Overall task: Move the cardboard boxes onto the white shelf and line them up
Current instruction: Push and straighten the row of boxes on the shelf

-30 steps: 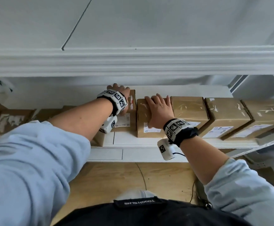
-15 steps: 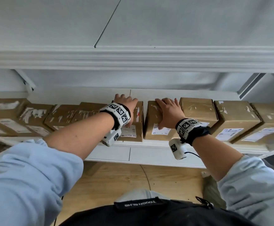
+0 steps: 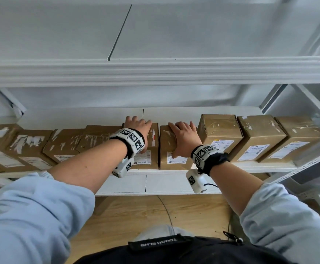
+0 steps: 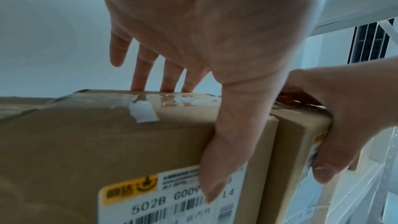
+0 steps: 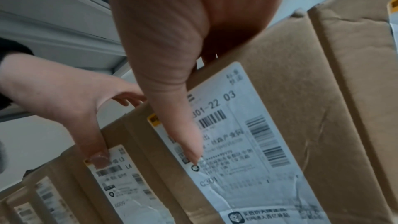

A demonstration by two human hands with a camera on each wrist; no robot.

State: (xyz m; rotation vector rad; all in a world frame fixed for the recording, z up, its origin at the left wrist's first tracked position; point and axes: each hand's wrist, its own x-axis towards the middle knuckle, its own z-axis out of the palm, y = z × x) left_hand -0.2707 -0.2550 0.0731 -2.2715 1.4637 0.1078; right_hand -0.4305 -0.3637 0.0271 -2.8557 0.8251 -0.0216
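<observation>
A row of taped cardboard boxes with shipping labels stands along the white shelf. My left hand lies over the top of one middle box, its fingers reaching the far edge and its thumb down the labelled front. My right hand holds the neighbouring box the same way, with the thumb on the label. Only a thin gap separates the two boxes. In the right wrist view the left hand shows beside its box.
Three more boxes stand to the right and several to the left on the same shelf. A white upper shelf beam hangs close above. A lower white shelf and wooden floor lie below. A shelf upright stands at right.
Both hands stay on the same two boxes. The head view has swung left, so more boxes on the left now show. The boxes have barely shifted.
</observation>
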